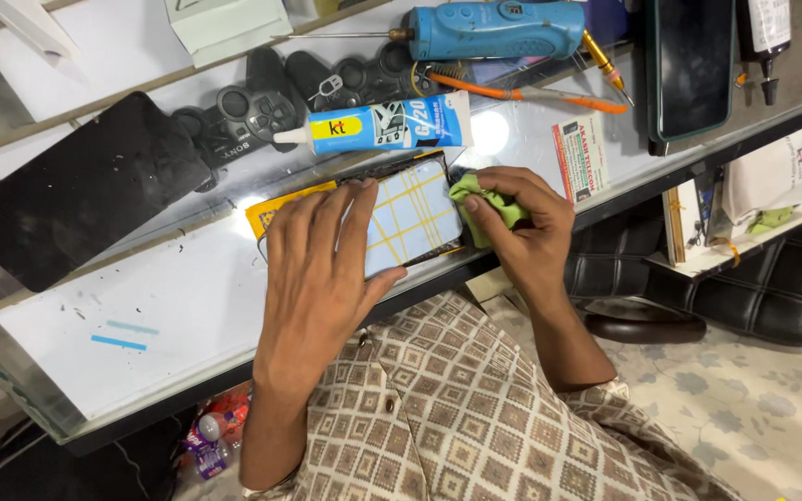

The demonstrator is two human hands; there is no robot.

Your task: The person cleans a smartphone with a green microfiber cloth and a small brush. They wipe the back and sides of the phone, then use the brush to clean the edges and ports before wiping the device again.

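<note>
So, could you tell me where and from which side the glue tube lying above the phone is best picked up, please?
Probably by the flat blue-and-white body of the glue tube, pinched across its width from above. It lies on its side on the glass counter, nozzle pointing left, with its top face clear. The game controller crowds its far edge and the phone its near edge, so a side approach looks tighter.

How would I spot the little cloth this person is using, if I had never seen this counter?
Start at the glass counter and find the phone wrapped in yellow bands under the left hand. At its right edge, the right hand pinches a small crumpled cloth. It is the only lime-green, soft thing among hard tools.
</note>
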